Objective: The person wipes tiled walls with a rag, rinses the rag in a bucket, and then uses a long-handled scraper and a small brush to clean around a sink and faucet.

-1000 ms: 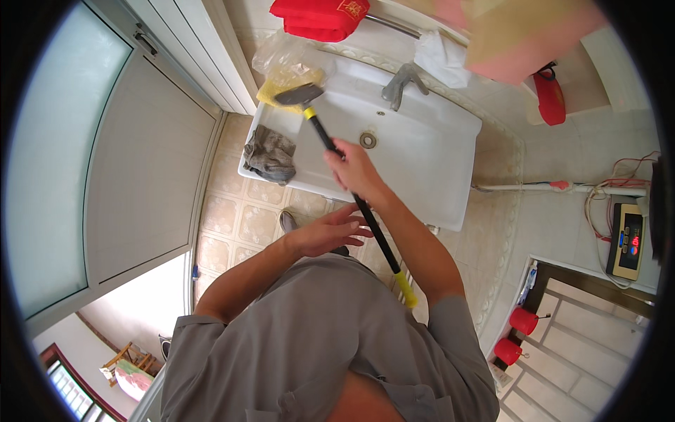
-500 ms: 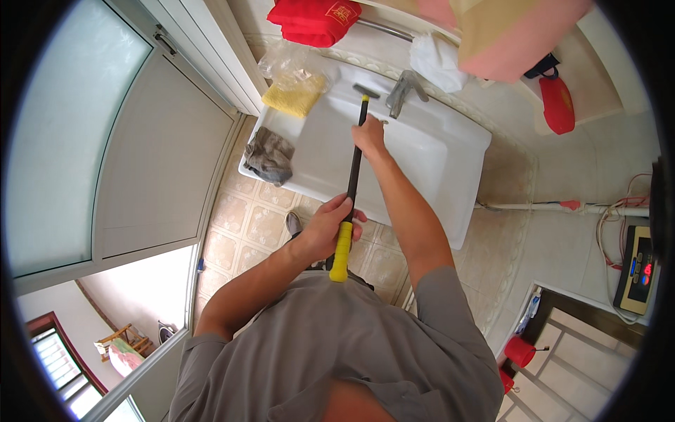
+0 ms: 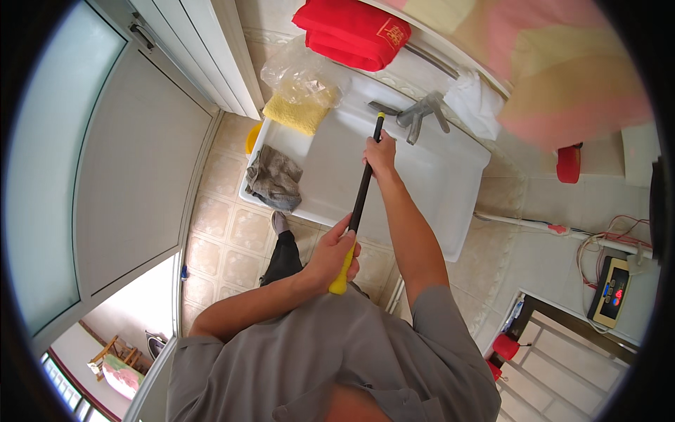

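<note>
I hold a long-handled brush with a black shaft and a yellow grip end over a white sink. My left hand is closed around the shaft just above the yellow end. My right hand grips the shaft higher up, near the brush head, which lies at the back of the sink beside the metal tap.
A grey rag lies on the sink's left corner and a yellow cloth with a clear plastic bag lies behind it. A red towel hangs above. A frosted door stands at the left. Beige tiles cover the floor.
The brush head has swung from the sink's left back corner over to the tap. My left hand, free a second ago, now grips the shaft near the yellow end.
</note>
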`<state>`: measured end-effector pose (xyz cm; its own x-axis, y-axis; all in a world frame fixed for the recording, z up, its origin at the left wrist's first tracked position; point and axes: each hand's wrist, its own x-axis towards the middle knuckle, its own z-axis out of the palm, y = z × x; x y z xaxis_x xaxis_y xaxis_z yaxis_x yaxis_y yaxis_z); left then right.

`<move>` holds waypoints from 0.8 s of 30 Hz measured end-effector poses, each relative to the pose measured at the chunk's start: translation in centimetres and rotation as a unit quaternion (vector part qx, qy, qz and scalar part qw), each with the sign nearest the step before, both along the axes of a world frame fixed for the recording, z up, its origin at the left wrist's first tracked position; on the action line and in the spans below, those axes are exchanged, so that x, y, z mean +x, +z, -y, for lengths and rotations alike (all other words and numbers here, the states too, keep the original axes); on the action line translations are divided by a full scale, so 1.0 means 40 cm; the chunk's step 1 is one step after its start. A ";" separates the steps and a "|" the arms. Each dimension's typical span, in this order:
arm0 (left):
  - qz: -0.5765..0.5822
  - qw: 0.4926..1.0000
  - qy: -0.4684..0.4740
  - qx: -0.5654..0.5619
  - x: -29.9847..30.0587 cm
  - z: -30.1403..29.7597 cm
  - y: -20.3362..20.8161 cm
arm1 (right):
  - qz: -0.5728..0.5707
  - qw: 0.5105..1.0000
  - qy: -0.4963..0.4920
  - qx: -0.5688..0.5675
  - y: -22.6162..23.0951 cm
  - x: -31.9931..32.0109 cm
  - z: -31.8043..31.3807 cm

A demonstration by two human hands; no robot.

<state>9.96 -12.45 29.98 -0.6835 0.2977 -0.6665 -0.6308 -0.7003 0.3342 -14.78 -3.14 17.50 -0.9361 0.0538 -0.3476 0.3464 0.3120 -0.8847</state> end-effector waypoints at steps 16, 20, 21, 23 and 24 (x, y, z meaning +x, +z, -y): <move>-0.100 0.986 -0.109 -0.076 0.074 0.048 -0.278 | -0.158 0.977 0.010 0.140 -0.275 0.039 -0.053; -0.065 0.983 -0.119 -0.122 0.053 0.078 -0.162 | -0.019 0.999 -0.038 -0.016 -0.105 0.059 0.064; -0.066 0.983 -0.115 -0.130 0.043 0.078 -0.132 | -0.022 0.999 -0.039 -0.016 -0.079 0.052 0.064; -0.068 0.981 -0.113 -0.139 0.019 0.081 -0.074 | 0.000 0.996 -0.054 -0.072 -0.049 0.037 0.055; -0.057 0.981 -0.126 -0.137 0.002 0.084 -0.046 | -0.001 0.996 -0.055 -0.074 -0.039 0.032 0.050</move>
